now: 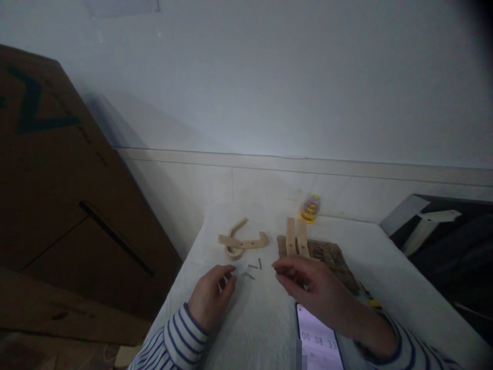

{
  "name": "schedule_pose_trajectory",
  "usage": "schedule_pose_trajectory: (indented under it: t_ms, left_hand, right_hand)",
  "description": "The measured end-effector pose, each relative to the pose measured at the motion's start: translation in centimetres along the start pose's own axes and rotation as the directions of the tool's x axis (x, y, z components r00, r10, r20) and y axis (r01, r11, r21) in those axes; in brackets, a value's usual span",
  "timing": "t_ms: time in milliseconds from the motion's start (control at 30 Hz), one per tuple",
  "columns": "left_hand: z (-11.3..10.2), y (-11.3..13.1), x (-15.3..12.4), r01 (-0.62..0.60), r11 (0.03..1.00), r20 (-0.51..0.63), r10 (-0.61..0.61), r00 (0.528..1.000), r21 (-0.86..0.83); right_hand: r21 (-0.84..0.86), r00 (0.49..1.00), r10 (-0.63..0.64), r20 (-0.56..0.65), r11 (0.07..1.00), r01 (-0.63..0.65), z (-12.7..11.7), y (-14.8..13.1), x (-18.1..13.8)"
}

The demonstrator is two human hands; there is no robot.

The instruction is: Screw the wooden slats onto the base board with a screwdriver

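Observation:
My left hand [211,295] is curled above the white table, thumb and forefinger closed at the edge of what looks like a small clear plastic bag [241,269]. My right hand [308,280] pinches thumb and forefinger together; a tiny dark spot shows between the tips, too small to name. Between the hands lie several loose screws [260,264]. Beyond them, curved wooden pieces [246,244] with drilled holes lie crossed over each other. Two straight wooden pieces [291,236] rest side by side on a piece of brown cardboard [339,262], partly behind my right hand.
A phone [318,334] showing a running timer lies below my right wrist. A small yellow bottle [310,209] stands at the table's back edge by the wall. A yellow and black tool [373,299] is partly hidden by my right forearm. Large cardboard [77,180] leans at left.

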State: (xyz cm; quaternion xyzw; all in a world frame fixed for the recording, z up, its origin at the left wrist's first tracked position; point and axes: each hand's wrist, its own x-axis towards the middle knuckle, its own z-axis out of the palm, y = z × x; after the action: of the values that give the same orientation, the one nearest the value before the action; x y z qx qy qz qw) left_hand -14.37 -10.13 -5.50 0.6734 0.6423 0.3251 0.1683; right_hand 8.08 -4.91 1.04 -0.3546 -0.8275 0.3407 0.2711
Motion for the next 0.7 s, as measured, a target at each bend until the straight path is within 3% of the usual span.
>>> schedule_pose_trajectory:
  t_ms: [133, 367, 700]
  left_hand:
    - [-0.9, 1.4, 0.7, -0.044, 0.999, 0.041, 0.044, 0.998, 0.011]
    - [-0.8, 4.0, 4.5, -0.148, 0.989, 0.089, 0.146, 0.985, 0.017]
    - [3.2, 7.6, 11.7, -0.265, 0.963, 0.13, 0.268, 0.955, -0.038]
  right_hand:
    - [0.064, 0.986, 0.101, -0.135, 0.994, -0.093, -2.8, 1.5, -0.3]
    - [0.098, 0.939, 0.151, -0.309, 0.987, -0.127, -7.3, 3.7, 0.0]
    - [0.096, 0.938, 0.188, -0.292, 0.981, -0.167, -8.4, 7.2, 0.9]
